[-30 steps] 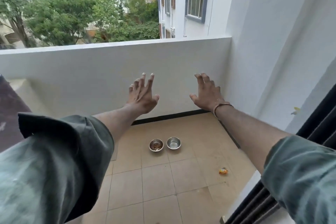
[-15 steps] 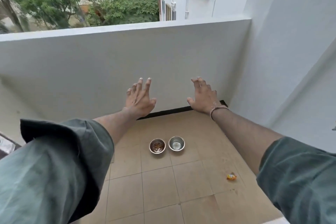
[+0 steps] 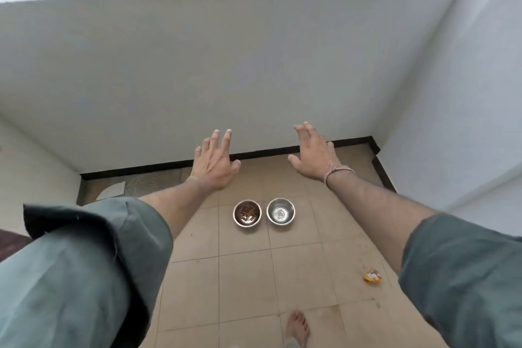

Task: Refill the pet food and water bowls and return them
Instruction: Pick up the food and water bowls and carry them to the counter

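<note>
Nearest the camera, one bare foot (image 3: 296,328) stands on the beige tiled floor (image 3: 245,277). A small orange wrapper (image 3: 372,276) lies on the tiles to the right, well apart from the bowls.

Further out, two round steel bowls sit side by side on the floor, close together; whether their rims touch cannot be told. The food bowl (image 3: 247,223), on the left, holds a thin scatter of brown kibble. The water bowl (image 3: 271,207), on the right, appears to hold a shallow pool of clear water.

Both arms are stretched forward in the air. The left hand (image 3: 216,162) and right hand (image 3: 313,155) are spread with straight fingers, holding nothing and touching nothing.

Assessment: the bowls look rigid, light and smooth-walled, so likely slippery if wet. Each is best taken at the rim, thumb over the edge and fingers under the wall. The water bowl should be kept level to avoid spilling, and the loose kibble would roll out on a tilt.

Beyond stands the white parapet wall (image 3: 254,65).
</note>
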{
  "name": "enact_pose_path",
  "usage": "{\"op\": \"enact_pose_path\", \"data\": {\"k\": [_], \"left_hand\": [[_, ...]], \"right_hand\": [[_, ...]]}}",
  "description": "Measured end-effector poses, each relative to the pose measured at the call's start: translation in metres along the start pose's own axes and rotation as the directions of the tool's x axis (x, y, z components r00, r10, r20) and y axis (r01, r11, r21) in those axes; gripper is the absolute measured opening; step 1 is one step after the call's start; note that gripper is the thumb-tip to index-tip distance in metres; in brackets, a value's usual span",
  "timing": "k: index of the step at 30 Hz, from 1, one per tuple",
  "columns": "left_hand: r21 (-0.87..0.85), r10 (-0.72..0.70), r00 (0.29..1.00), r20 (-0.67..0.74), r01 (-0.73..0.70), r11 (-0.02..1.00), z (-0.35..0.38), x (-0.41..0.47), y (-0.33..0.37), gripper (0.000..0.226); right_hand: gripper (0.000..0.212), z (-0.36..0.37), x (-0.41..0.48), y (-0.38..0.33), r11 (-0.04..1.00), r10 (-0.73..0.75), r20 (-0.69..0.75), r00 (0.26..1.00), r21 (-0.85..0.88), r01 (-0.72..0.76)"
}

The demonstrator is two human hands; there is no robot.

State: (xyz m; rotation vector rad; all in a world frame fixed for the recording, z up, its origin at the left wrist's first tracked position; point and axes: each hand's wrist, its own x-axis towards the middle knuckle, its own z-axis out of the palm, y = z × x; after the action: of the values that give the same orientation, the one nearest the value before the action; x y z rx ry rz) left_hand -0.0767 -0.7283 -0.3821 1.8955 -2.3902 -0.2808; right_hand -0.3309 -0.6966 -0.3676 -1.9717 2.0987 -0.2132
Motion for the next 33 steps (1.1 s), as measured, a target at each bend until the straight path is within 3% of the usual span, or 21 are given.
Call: {"op": "enact_pose_path", "data": {"k": [12,24,33], "left_hand": [[-0.028,-0.049,0.984,0.17,0.054,0.998,0.121,0.128,-0.042,0.082],[-0.061,-0.044,0.9,0.433,0.079,0.995,0.287,0.212,-0.092,0.08],[-0.114,-0.177,0.816,0.551,0.284,0.952,0.461,0.244,-0.135,0.08]], "right_hand": [[0.08,0.115,0.126,0.044,0.997,0.076,0.197,0.977,-0.014,-0.075],[0.074,0.261,0.21,0.092,0.99,0.13,0.387,0.913,0.005,-0.143],[0.072,0.427,0.246,0.162,0.982,0.128,0.524,0.842,0.05,-0.181]]}}
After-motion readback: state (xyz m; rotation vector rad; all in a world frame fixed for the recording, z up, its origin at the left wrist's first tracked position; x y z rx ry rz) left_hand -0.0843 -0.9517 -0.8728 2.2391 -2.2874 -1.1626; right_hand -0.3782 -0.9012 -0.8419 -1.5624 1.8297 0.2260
